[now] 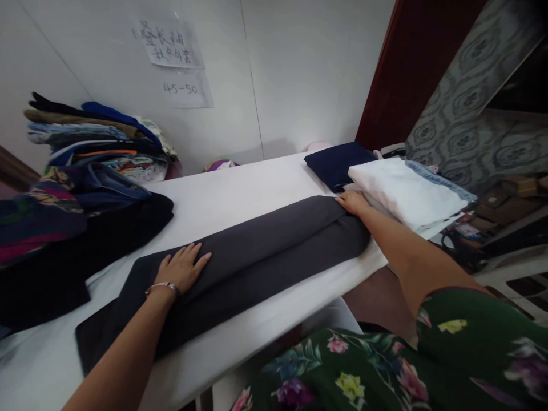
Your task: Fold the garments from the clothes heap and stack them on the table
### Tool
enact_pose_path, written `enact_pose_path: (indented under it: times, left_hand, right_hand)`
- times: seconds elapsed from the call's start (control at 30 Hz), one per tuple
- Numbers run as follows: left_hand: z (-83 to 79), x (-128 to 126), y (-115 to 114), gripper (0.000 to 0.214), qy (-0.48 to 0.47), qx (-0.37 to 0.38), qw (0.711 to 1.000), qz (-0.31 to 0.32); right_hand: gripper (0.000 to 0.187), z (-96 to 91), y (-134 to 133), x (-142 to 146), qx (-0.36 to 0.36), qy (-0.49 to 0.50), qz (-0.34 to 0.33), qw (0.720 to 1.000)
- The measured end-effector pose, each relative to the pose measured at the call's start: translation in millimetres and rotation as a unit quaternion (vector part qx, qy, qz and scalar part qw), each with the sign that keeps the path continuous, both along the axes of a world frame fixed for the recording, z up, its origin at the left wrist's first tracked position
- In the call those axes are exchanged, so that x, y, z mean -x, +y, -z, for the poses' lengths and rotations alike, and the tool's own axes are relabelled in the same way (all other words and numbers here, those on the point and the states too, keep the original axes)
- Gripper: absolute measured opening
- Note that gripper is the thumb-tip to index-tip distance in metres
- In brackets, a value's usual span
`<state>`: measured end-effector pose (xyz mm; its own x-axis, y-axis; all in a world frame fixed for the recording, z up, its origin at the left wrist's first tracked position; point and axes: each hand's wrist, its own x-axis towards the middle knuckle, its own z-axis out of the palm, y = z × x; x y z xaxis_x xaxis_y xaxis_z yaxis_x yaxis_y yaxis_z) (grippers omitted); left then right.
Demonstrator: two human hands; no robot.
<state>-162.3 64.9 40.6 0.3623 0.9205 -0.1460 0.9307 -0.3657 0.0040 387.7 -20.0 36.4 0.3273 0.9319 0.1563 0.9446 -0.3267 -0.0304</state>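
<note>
A long dark grey garment (257, 251), folded lengthwise, lies across the white table (240, 188). My left hand (182, 268) rests flat on its left part, fingers stretched out and a thin bracelet on the wrist. My right hand (353, 202) lies at the garment's right end, palm down, fingers on the cloth beside a folded white cloth (406, 191). Neither hand grips anything that I can see.
A tall pile of coloured folded clothes (98, 137) and a dark heap (77, 228) fill the table's left side. A folded navy cloth (338, 162) lies at the back right. Paper notes (171, 45) hang on the wall. Clutter and a white plastic piece (514, 274) stand at the right.
</note>
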Motion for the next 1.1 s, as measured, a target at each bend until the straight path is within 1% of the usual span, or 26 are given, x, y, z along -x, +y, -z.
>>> enact_pose_path:
  times: [0.07, 0.13, 0.2, 0.23, 0.3, 0.33, 0.37, 0.4, 0.47, 0.53, 0.57, 0.63, 0.7, 0.73, 0.77, 0.87, 0.93, 1.03, 1.1]
  left_hand:
    - [0.6, 0.4, 0.5, 0.068, 0.002, 0.001, 1.000, -0.001]
    - [2.4, 1.4, 2.1, 0.067, -0.001, -0.007, 1.000, 0.004]
    - [5.0, 2.8, 4.2, 0.066, -0.008, -0.021, 1.000, 0.009]
    - [6.2, 3.4, 5.2, 0.066, -0.009, -0.026, 1.000, 0.012]
    - [7.9, 4.4, 6.6, 0.065, -0.005, -0.027, 1.000, 0.014]
    - [8.3, 4.7, 6.9, 0.064, -0.002, -0.026, 1.000, 0.015]
    - [8.3, 4.8, 6.8, 0.063, 0.001, -0.026, 1.000, 0.017]
    - [8.1, 4.7, 6.5, 0.063, 0.004, -0.027, 0.999, 0.017]
    - [6.9, 4.0, 5.4, 0.061, 0.010, -0.028, 0.999, 0.021]
    - [5.0, 2.6, 3.8, 0.060, 0.020, -0.023, 0.999, 0.022]
    - [4.0, 1.9, 3.0, 0.059, 0.025, -0.019, 0.999, 0.021]
    - [2.3, 0.6, 1.9, 0.059, 0.031, -0.012, 0.999, 0.017]
    - [2.0, 0.3, 1.9, 0.061, 0.029, -0.009, 0.999, 0.009]
    - [2.5, 0.6, 2.4, 0.062, 0.026, -0.007, 1.000, 0.008]
    - [3.5, 1.1, 3.2, 0.063, 0.022, -0.007, 1.000, 0.008]
    - [7.6, 3.4, 5.9, 0.065, 0.006, -0.021, 1.000, 0.012]
    - [9.5, 4.3, 6.8, 0.065, -0.005, -0.033, 0.999, 0.013]
    - [9.6, 3.9, 5.8, 0.067, -0.008, -0.029, 1.000, 0.007]
    - [8.6, 2.8, 4.1, 0.068, -0.007, -0.023, 1.000, 0.002]
  right_hand:
    - [0.035, -3.8, 0.3, 1.4, -0.016, 0.021, 0.001, 1.000]
    - [0.037, -5.7, -5.9, 3.8, -0.043, 0.033, -0.005, 0.999]
    - [0.039, -2.8, -21.2, 7.3, -0.116, 0.057, -0.019, 0.991]
    - [0.039, 0.8, -32.3, 9.3, -0.170, 0.078, -0.026, 0.982]
    - [0.037, 11.8, -58.9, 12.8, -0.281, 0.128, -0.030, 0.951]
    - [0.036, 18.7, -73.0, 14.1, -0.320, 0.152, -0.021, 0.935]
    - [0.036, 25.7, -86.4, 14.8, -0.339, 0.175, 0.000, 0.924]
    - [0.039, 32.6, -98.4, 15.0, -0.344, 0.203, 0.032, 0.916]
    - [0.048, 43.8, -115.4, 13.5, -0.328, 0.272, 0.108, 0.898]
    - [0.058, 50.0, -121.4, 10.1, -0.312, 0.342, 0.161, 0.872]
    - [0.060, 50.9, -120.7, 8.1, -0.311, 0.370, 0.171, 0.859]
    - [0.062, 49.7, -114.6, 4.8, -0.311, 0.411, 0.169, 0.840]
    - [0.064, 46.2, -106.7, 3.9, -0.307, 0.436, 0.164, 0.830]
    - [0.066, 44.5, -103.5, 4.5, -0.308, 0.434, 0.157, 0.832]
    - [0.066, 43.1, -101.4, 5.8, -0.313, 0.416, 0.145, 0.842]
    - [0.063, 41.7, -101.8, 10.9, -0.311, 0.305, 0.110, 0.893]
    - [0.061, 41.9, -105.7, 12.7, -0.275, 0.250, 0.118, 0.921]
    - [0.060, 38.3, -112.5, 13.0, -0.223, 0.202, 0.126, 0.945]
    - [0.055, 31.6, -116.5, 16.4, -0.222, 0.150, 0.101, 0.958]
